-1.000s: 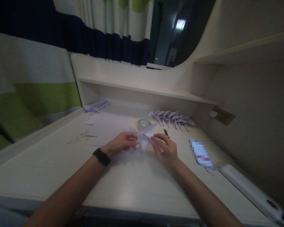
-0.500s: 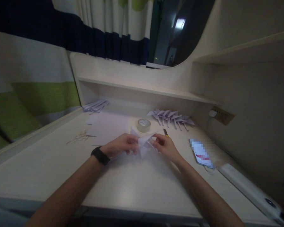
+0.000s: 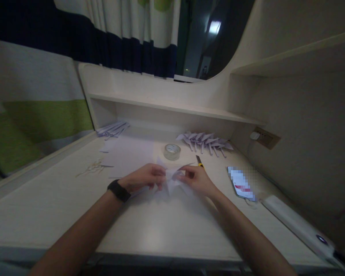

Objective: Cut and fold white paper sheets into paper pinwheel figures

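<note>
Matt ppr piece point(image 3: 170, 184), glossy plastic tape roll point(image 3: 171, 155), smooth wood-look desk point(image 3: 172, 224) w/ sheen, cloth curtain point(image 3: 43, 76)

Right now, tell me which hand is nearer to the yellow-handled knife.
Right. The right hand is just on the near side of the knife; the left hand is farther away, to the knife's left, across the folded paper.

Ahead of you, a white, navy and green curtain point(image 3: 40, 80) hangs down the left and across part of a dark pane point(image 3: 197, 50) where a bright light point(image 3: 215, 27) shows, with a long pale shelf point(image 3: 172, 107) running below. On your right, a white plug point(image 3: 255, 135) sits in a wall socket panel point(image 3: 268, 138) under a higher shelf point(image 3: 299, 55). Nearer you lie a phone point(image 3: 239, 183), its lit screen pixelated, and a long white bar point(image 3: 294, 222) with a dark oval near its end.
</note>
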`<state>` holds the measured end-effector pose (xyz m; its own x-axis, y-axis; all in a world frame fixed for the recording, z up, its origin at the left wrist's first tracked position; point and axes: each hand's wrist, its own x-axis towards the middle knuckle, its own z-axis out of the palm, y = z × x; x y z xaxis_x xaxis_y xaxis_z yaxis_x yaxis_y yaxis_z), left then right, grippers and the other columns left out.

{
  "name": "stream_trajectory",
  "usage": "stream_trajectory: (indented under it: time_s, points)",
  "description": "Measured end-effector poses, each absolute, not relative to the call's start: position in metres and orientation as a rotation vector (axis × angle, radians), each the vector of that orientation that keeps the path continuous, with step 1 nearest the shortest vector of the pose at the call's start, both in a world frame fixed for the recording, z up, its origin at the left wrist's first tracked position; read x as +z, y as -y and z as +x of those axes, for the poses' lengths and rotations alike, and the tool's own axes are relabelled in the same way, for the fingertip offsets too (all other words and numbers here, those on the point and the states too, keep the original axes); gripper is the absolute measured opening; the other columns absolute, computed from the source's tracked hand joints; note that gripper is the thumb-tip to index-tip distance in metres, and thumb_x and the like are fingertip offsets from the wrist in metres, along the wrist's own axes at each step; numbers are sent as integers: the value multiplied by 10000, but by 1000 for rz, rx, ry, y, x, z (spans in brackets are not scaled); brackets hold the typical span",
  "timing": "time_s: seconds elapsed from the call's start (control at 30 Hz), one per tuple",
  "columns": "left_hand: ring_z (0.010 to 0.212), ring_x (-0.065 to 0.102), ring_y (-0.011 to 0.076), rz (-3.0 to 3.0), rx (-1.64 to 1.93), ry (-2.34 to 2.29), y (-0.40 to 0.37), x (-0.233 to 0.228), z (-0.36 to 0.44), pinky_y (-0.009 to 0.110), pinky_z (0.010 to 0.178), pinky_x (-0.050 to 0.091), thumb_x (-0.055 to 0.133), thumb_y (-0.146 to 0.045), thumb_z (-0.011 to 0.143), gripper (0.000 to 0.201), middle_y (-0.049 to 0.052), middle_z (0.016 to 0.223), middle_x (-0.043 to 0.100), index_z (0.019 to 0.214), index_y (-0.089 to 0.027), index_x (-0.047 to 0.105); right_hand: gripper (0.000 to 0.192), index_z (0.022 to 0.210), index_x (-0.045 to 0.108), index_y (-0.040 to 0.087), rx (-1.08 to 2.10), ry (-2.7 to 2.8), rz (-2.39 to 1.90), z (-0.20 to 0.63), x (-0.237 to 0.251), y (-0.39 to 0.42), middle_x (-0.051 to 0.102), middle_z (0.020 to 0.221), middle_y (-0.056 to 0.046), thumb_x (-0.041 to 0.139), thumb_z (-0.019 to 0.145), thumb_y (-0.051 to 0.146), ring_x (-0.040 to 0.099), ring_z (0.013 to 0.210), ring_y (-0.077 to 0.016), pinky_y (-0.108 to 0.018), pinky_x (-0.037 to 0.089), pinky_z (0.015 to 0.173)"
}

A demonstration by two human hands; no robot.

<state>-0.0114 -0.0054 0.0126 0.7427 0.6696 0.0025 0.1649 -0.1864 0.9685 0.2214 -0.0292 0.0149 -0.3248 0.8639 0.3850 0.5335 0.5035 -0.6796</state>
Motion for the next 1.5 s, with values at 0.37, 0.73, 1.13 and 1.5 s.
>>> stream_trajectory:
  time_s: [0.37,0.73,1.13,1.5]
  points:
    - [554,561,108,1764,436,-615,6,12,-13,163,405,342,597,-386,806,280,25,684,593,907,-128,640,149,769,714,193,484,2230,-1137,229,24,35,673,637,-7,623,787,310,562,534,-125,-219,376,501]
    - [505,520,84,1718,528,-623,5,12,-13,155,407,320,637,-366,782,250,7,616,594,838,-122,638,183,760,638,178,193,2071,-1294,216,17,41,580,533,12,545,841,314,498,474,-114,-215,293,479]
    - [505,563,98,1719,556,-619,8,13,-7,157,401,332,695,-308,726,266,25,639,637,899,-109,667,180,749,679,138,352,2045,-1297,212,15,41,587,561,-3,575,812,271,490,503,-99,-209,291,491]
    - [494,538,84,1766,542,-619,11,17,-5,156,405,329,681,-277,736,220,19,643,639,882,-113,676,153,851,707,163,428,2282,-1290,215,32,47,567,579,13,588,769,215,452,513,-89,-210,278,504]
